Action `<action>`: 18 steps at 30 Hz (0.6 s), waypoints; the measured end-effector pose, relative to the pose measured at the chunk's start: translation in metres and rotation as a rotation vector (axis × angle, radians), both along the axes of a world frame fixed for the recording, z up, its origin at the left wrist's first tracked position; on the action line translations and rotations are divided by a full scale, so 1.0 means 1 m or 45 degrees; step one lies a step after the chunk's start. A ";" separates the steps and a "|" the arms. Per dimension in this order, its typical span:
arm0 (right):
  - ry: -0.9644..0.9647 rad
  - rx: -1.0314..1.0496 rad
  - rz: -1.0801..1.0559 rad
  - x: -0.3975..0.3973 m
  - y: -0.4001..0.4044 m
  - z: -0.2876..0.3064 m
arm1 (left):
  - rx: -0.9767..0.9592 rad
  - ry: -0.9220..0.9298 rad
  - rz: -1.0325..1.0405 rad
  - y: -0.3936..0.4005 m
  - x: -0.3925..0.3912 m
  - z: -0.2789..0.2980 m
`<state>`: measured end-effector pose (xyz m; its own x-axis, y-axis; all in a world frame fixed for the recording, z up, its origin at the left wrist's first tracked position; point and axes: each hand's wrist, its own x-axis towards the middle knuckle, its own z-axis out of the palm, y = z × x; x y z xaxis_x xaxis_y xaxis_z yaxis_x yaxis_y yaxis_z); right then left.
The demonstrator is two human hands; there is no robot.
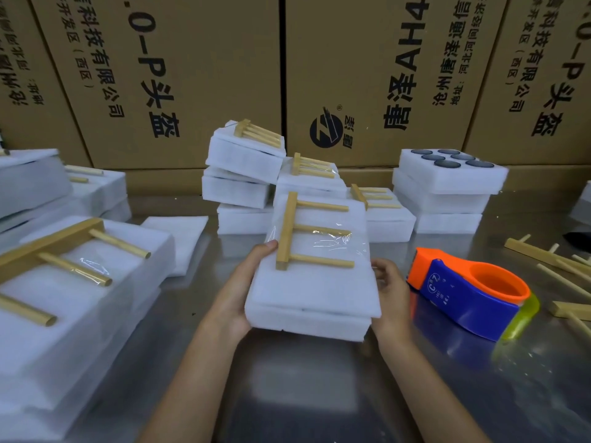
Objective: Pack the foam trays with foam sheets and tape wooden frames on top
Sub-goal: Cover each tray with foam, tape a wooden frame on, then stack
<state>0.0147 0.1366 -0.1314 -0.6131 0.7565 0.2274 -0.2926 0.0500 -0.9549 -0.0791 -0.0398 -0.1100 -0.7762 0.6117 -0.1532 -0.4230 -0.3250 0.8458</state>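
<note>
A white foam tray (315, 292) covered by a foam sheet is lifted above the metal table, held between both hands. A wooden frame (289, 231) with three dowels lies on top of it under clear tape. My left hand (238, 289) grips the tray's left edge, thumb beside the frame's bar. My right hand (391, 292) grips the right edge, fingers curled round it. An orange and blue tape dispenser (470, 290) lies on the table to the right of the tray.
Packed trays with frames are stacked behind (246, 155) and at the left (73, 270). A stack of trays (447, 183) with dark round items stands at back right. Loose wooden frames (556, 260) lie at right. A foam sheet (179, 231) lies flat; cardboard boxes (192, 75) wall the back.
</note>
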 end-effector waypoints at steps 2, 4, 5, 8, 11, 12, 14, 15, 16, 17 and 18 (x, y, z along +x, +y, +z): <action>-0.056 0.006 0.013 0.001 0.003 -0.001 | 0.007 -0.013 -0.005 0.001 -0.001 -0.002; -0.111 -0.114 0.077 0.003 0.004 0.002 | 0.028 -0.050 -0.009 0.001 -0.002 -0.004; -0.129 -0.191 0.133 0.004 0.005 0.004 | 0.041 -0.073 -0.011 0.001 -0.002 -0.005; -0.169 -0.318 0.233 0.008 0.006 0.009 | 0.073 -0.099 -0.020 0.000 -0.004 -0.006; -0.182 -0.320 0.224 0.009 0.005 0.011 | 0.078 -0.096 -0.039 0.002 -0.004 -0.008; -0.184 -0.337 0.237 0.009 0.005 0.010 | 0.084 -0.100 -0.047 0.003 -0.004 -0.008; -0.174 -0.369 0.276 0.009 0.005 0.009 | 0.098 -0.095 -0.061 0.005 -0.003 -0.009; -0.171 -0.382 0.299 0.010 0.006 0.008 | 0.108 -0.087 -0.067 0.005 -0.003 -0.009; -0.166 -0.395 0.321 0.012 0.007 0.009 | 0.121 -0.080 -0.074 0.006 -0.003 -0.009; -0.159 -0.404 0.350 0.014 0.007 0.010 | 0.139 -0.078 -0.083 0.005 -0.003 -0.009; -0.150 -0.405 0.378 0.016 0.008 0.012 | 0.157 -0.082 -0.090 0.005 -0.003 -0.009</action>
